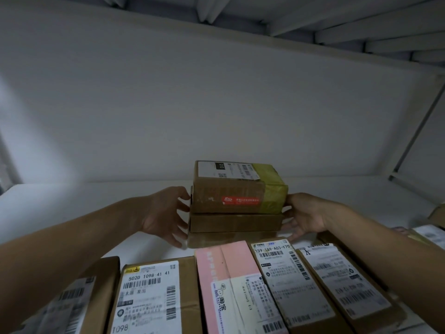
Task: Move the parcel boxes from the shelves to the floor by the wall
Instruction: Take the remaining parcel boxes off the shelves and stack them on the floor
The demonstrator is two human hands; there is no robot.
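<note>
The stacked parcel boxes (236,208) are matt brown cardboard; the top one carries glossy yellow-green tape (274,186) and a white paper label (224,169). The pink box (226,263) looks smooth. The shelf (96,206) is matt white.

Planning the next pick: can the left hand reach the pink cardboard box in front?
Probably yes: the pink cardboard box has nothing on top, and the left hand is open just behind it.
</note>
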